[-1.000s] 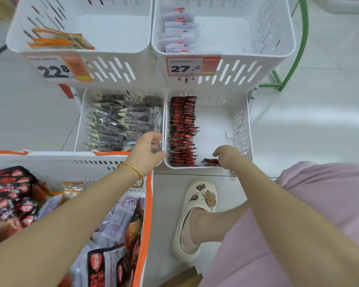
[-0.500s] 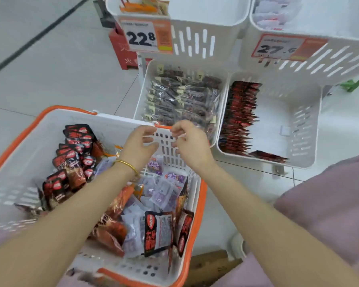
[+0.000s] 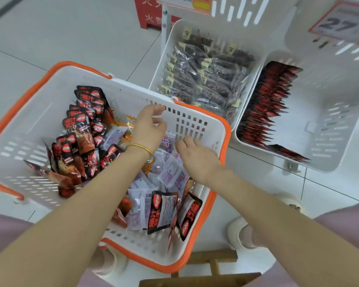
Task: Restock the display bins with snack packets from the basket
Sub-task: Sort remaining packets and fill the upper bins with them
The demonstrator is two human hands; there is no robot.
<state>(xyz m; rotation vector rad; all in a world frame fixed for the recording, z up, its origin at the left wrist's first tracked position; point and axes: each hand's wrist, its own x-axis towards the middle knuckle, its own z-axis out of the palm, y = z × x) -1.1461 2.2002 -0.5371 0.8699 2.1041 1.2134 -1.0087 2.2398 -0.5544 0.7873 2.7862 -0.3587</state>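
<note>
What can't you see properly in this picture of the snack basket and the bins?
- Price tag on the upper right bin, head view: cut off by the right edge and blurred; only "27" reads.
- Left hand and right hand over the basket: palms face down, so whether either holds a packet is hidden.
- Packets under the forearms: covered.
- Upper bins: cut off by the top edge.
- Print on the purple packets: too small.

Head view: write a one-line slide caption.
Both empty hands, left and right, reach into the packet-filled basket.
</note>
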